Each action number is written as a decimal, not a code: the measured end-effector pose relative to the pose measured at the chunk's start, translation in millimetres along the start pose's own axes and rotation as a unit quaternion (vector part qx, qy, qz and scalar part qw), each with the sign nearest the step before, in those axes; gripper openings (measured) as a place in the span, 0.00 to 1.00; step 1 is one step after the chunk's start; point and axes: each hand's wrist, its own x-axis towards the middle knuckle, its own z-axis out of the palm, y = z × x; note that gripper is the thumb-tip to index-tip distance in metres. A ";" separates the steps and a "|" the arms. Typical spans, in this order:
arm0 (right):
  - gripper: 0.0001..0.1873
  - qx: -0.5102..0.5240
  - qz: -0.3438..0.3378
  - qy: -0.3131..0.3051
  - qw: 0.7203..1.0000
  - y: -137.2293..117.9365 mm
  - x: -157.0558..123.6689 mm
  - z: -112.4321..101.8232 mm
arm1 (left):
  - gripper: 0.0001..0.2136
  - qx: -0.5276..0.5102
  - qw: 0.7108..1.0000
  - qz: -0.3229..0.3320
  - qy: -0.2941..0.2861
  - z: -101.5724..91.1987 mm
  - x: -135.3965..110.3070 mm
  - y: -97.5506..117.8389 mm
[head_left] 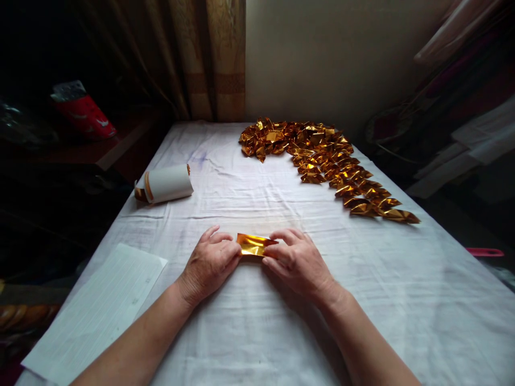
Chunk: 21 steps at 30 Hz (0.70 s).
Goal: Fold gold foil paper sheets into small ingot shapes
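Observation:
Between my two hands, low over the white cloth, lies a small shiny gold foil sheet (254, 244). My left hand (213, 256) is closed on its left end, with the thumb pressed against the edge. At the opposite end, my right hand (295, 256) pinches the foil between thumb and fingers. The sheet is slightly bent, with bright reflections across it. Many folded gold foil pieces (322, 147) sit in overlapping rows at the far right of the table, beyond my hands.
A white roll (169, 184) with a tan band lies at the left, and a lined paper sheet (96, 305) is nearer me. The cloth-covered table (217, 198) meets the wall at the back. A red container (86, 115) stands on a dark side table (124, 136).

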 end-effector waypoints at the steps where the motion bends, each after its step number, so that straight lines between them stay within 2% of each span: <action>1: 0.04 -0.018 0.012 -0.006 1.000 -1.7 -2.7 -2.0 | 0.08 0.002 1.000 0.000 -0.002 -0.7 0.3 2.3; 5: 0.06 -0.042 0.051 -0.009 0.998 -3.2 -13.2 -1.5 | 0.06 -0.026 0.999 -0.019 -0.006 -2.0 0.7 7.3; 9: 0.09 0.013 0.092 0.000 0.996 0.9 -16.2 5.6 | 0.03 -0.063 0.994 -0.088 -0.030 -0.2 0.6 9.2; 13: 0.09 0.024 0.135 0.001 0.991 1.2 -11.7 11.7 | 0.02 -0.049 0.987 -0.144 -0.057 2.8 1.7 13.5; 21: 0.11 -0.050 0.140 0.007 0.989 -3.9 -9.1 17.4 | 0.04 -0.012 0.985 -0.160 -0.065 5.6 4.2 18.6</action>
